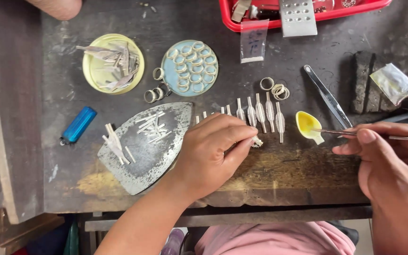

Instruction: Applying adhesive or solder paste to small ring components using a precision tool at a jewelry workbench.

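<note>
The left hand (pixel 211 153) rests on the dark counter (pixel 308 174), its fingers (pixel 242 137) pinching a small toothed metal piece (pixel 257 141) just below a row of flat silver strips (pixel 260 113). The right hand (pixel 393 165) has its fingers pressed together on a thin metal pick (pixel 336 132), whose tip reaches into a small yellow dish (pixel 308 125) beside steel tweezers (pixel 327 97).
</note>
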